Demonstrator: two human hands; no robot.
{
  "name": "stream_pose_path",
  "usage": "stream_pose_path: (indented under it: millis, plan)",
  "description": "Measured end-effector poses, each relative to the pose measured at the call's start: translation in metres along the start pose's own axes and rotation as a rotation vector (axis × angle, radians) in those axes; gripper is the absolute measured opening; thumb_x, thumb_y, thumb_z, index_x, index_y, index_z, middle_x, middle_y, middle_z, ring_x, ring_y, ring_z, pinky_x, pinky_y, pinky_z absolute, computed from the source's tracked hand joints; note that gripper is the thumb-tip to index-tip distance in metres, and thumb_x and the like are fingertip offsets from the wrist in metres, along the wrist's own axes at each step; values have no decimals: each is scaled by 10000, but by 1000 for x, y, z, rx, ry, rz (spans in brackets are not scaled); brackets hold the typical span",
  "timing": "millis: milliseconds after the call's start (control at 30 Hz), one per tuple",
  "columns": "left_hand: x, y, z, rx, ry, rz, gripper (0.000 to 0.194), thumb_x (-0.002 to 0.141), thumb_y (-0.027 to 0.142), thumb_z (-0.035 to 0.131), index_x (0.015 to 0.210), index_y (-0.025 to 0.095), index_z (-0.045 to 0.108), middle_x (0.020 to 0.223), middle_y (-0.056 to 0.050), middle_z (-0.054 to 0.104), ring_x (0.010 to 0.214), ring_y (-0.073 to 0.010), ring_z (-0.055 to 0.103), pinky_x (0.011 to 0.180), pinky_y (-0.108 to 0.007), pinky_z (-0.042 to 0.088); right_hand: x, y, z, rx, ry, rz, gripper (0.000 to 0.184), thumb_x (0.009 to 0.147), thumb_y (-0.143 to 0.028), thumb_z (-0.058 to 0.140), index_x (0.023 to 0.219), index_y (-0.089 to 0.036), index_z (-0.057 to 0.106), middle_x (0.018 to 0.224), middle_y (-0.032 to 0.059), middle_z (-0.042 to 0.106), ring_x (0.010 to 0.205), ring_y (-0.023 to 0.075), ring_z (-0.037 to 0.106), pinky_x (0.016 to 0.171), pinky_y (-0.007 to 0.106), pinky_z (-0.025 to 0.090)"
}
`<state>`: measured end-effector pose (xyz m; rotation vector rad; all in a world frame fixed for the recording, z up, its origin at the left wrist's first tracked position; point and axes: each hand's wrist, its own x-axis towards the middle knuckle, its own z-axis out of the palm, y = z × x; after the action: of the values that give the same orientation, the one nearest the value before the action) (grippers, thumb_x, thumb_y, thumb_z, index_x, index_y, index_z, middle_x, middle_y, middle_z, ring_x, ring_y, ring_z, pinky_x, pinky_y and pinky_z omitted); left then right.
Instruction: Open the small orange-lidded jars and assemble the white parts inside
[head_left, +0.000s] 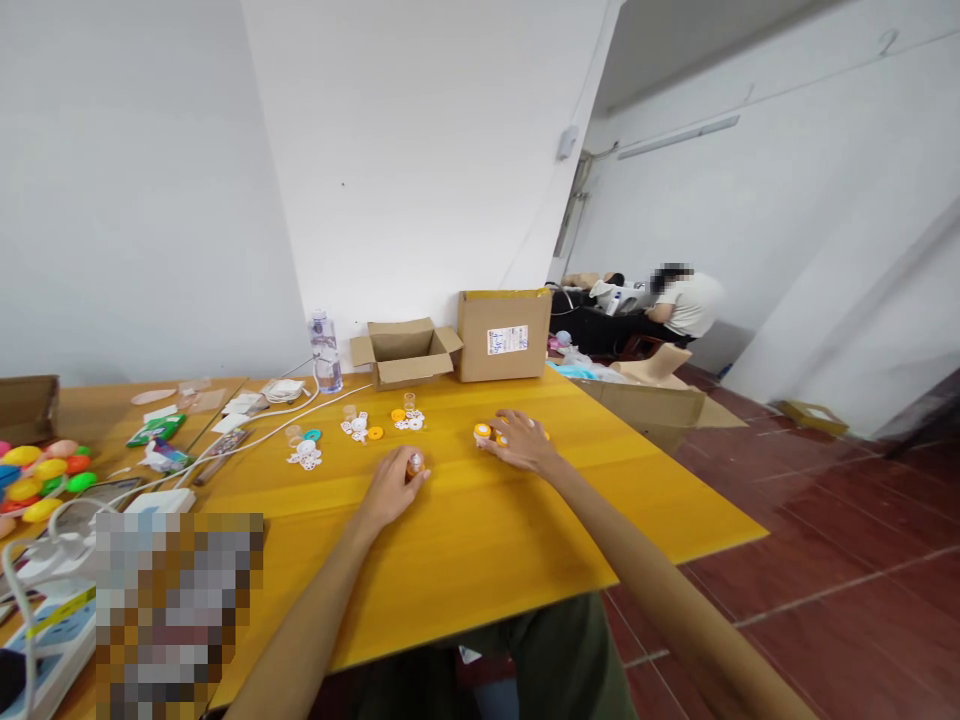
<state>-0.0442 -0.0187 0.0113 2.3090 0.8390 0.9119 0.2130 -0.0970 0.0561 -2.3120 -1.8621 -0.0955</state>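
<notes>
My left hand (391,485) rests on the yellow table (480,550) with its fingers curled round a small clear cup-like piece (414,463). My right hand (523,441) lies further right, fingers bent over a cluster of small orange caps (482,432). Ahead of the hands lie groups of small white discs (355,426), an orange cap (375,433), teal caps (312,436) and tiny clear cups (409,399).
Two cardboard boxes (405,352) (504,335) and a water bottle (325,350) stand at the table's far edge. Coloured plastic eggs (37,475), cables and a power strip (52,630) lie left. Another person (686,300) sits far back right, beyond a red tile floor.
</notes>
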Motion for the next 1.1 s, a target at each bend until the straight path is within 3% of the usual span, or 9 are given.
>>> stream_pose_path:
  millis: [233,500,633,833,1100]
  plan:
    - [2,1,-1,-9,-9,1,31,841,265,572,854,242,557,825,0,609,846,-203,578,856,-343,477,3,-12,-4,2,43,27,437,941,-550,523,1284,-303,632,1458,114,542,1376,348,447,1136,674,261]
    - [1,-1,-1,-2,-11,2,35,851,273,569,860,241,559,826,-2,606,850,-201,571,852,-337,473,9,-10,-1,-6,77,-19,320,992,-453,454,1113,-310,714,1312,85,650,1298,317,518,1148,716,207]
    - [1,-4,0,12,-26,-1,54,858,287,567,885,241,578,851,-8,615,882,-209,577,874,-348,473,7,4,8,-12,106,-3,335,989,-471,453,1148,-313,702,1273,85,665,1243,305,559,1122,689,276]
    - [3,-7,1,11,-1,24,53,846,286,582,871,239,582,841,-3,623,838,-193,582,842,-330,475,2,18,19,-25,176,-54,332,980,-474,471,1122,-298,714,1216,104,683,1156,281,602,1027,492,426]
    - [3,-4,0,-16,-6,4,49,838,285,576,836,236,568,810,4,608,824,-189,574,820,-316,468,-17,25,18,-40,188,-109,351,997,-459,432,1099,-287,721,1234,103,682,1185,271,591,1002,456,443]
